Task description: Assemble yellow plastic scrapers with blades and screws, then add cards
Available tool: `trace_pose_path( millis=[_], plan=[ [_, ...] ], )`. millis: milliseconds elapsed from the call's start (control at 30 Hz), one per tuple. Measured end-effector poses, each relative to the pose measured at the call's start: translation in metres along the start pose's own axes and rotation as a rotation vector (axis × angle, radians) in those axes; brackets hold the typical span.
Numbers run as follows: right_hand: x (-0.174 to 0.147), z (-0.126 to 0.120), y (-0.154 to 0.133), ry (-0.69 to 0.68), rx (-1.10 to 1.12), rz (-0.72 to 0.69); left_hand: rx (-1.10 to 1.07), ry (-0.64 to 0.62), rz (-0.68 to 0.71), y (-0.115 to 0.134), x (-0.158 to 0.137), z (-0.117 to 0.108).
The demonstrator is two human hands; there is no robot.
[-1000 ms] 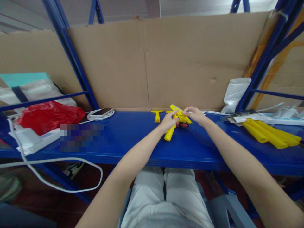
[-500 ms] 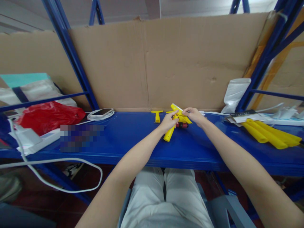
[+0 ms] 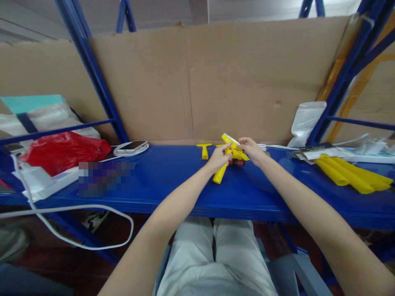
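Observation:
My left hand (image 3: 217, 158) is wrapped round a yellow T-shaped scraper (image 3: 219, 174), its tubular handle slanting down toward me. A pale metal strip (image 3: 231, 139) runs along the scraper's head. At the right end of that head, the fingers of my right hand (image 3: 250, 149) are closed in a pinch; whether they grip the strip or the head, I cannot tell. Beneath and behind my hands lie more yellow pieces (image 3: 239, 154) and a red and black object (image 3: 237, 163), partly covered. Further left, a small yellow T-shaped piece (image 3: 204, 151) rests near the cardboard.
Yellow tubes (image 3: 354, 174) lie on the right of the blue table (image 3: 173, 185), beside packets (image 3: 317, 150) and a power strip (image 3: 364, 155). On the left are a phone (image 3: 135, 145), a coiled cable, and a red bag (image 3: 66, 152). Cardboard (image 3: 231, 82) stands behind.
My right hand has shifted very slightly down and left at the end of the scraper's head. My left hand keeps its hold on the handle.

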State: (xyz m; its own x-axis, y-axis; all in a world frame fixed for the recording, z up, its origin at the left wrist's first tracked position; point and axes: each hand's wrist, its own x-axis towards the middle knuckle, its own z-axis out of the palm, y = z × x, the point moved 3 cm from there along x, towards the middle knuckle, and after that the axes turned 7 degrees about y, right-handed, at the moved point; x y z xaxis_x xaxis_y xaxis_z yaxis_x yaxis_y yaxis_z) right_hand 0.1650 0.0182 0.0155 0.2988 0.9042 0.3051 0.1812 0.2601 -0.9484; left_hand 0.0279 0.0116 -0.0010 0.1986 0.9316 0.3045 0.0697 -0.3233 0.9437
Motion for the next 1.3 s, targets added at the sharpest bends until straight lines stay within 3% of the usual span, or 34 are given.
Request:
trace_pose_path(
  millis=[333,500,567,700,800,900,1033,1300],
  plan=[
    [-0.002,0.0,0.001,-0.027,0.094,0.118,0.012,-0.001,0.003,0.0,0.002,-0.001],
    [-0.003,0.0,-0.002,-0.139,0.128,0.192,0.089,0.044,0.055,-0.004,0.01,-0.002],
    [-0.005,-0.001,-0.005,-0.147,0.127,0.188,0.216,0.047,0.115,-0.004,0.011,-0.004],
    [-0.009,0.0,-0.01,-0.146,0.125,0.171,0.643,0.011,0.367,0.003,0.002,-0.005],
    [-0.01,0.001,-0.01,-0.147,0.14,0.179,0.969,-0.009,0.365,0.009,-0.008,-0.006],
    [-0.01,0.001,-0.01,-0.152,0.163,0.192,1.149,-0.007,0.346,0.016,-0.016,-0.006],
    [-0.009,0.001,-0.01,-0.157,0.17,0.185,1.187,-0.002,0.362,0.022,-0.018,-0.005],
    [-0.011,-0.001,-0.013,-0.154,0.19,0.224,1.063,0.01,0.418,0.013,-0.012,-0.007]
  ],
)
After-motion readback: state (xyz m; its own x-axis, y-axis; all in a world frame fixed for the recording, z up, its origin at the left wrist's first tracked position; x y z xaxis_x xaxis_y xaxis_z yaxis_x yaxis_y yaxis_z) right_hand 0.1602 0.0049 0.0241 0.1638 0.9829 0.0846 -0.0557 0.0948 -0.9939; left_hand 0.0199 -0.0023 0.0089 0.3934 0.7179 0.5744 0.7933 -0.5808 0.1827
